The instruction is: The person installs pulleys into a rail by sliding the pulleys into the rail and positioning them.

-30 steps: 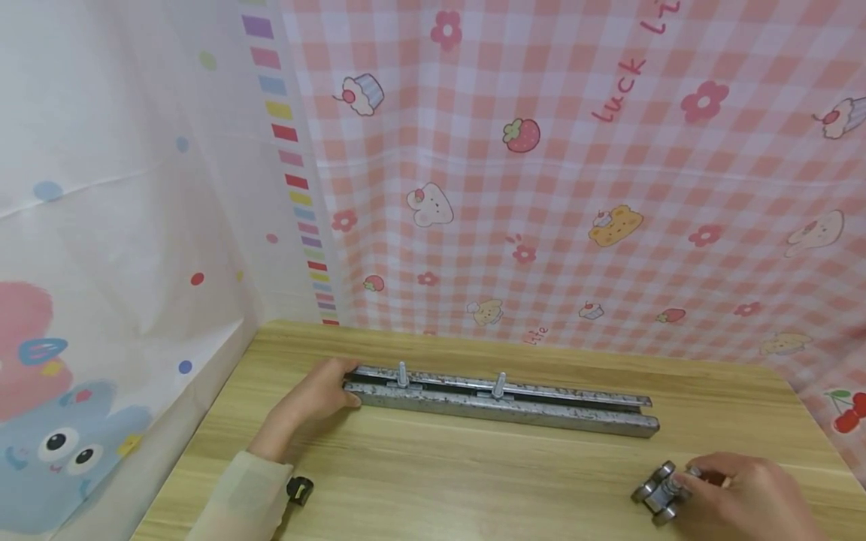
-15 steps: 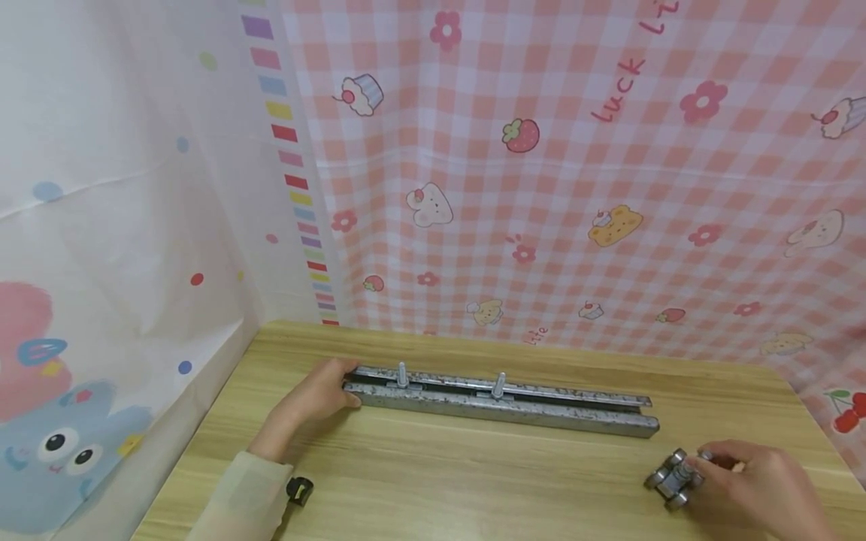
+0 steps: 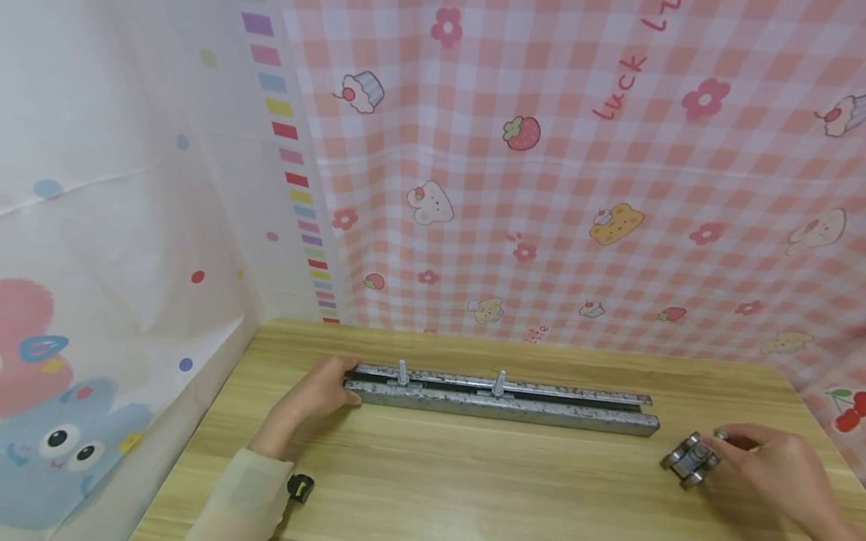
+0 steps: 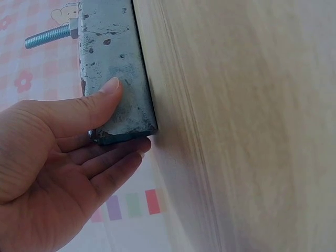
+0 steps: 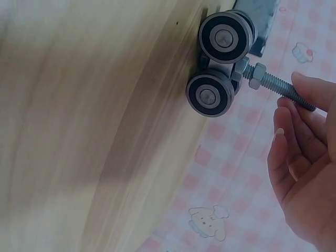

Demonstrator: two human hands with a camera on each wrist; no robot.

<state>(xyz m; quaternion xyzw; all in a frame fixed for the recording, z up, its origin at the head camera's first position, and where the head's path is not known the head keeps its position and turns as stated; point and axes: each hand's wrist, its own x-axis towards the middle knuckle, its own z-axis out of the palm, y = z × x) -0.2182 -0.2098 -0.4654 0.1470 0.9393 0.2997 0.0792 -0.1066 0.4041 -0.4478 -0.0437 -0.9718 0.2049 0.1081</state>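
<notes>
A long, scuffed grey metal slotted rail (image 3: 501,412) lies across the table. My left hand (image 3: 319,394) holds its left end; the left wrist view shows the thumb on the rail's face (image 4: 113,58) and fingers at its end. Two upright threaded bolts, a left one (image 3: 402,373) and a right one (image 3: 499,385), stand up through the slot. Off the rail's right end, my right hand (image 3: 778,462) pinches the bolt of a wheeled roller trolley (image 3: 690,460). In the right wrist view, thumb and fingers grip the threaded bolt (image 5: 278,85), with the wheels (image 5: 210,94) beyond it.
Beside the left sleeve lies a small black object (image 3: 300,488) on the wood-grain table (image 3: 433,481). Pink checked cloth (image 3: 541,188) hangs along the back edge, and a white printed cloth (image 3: 135,225) hangs at the left.
My right hand has carried the roller trolley away from the front edge and a little to the right. The left hand and the rail have stayed in place.
</notes>
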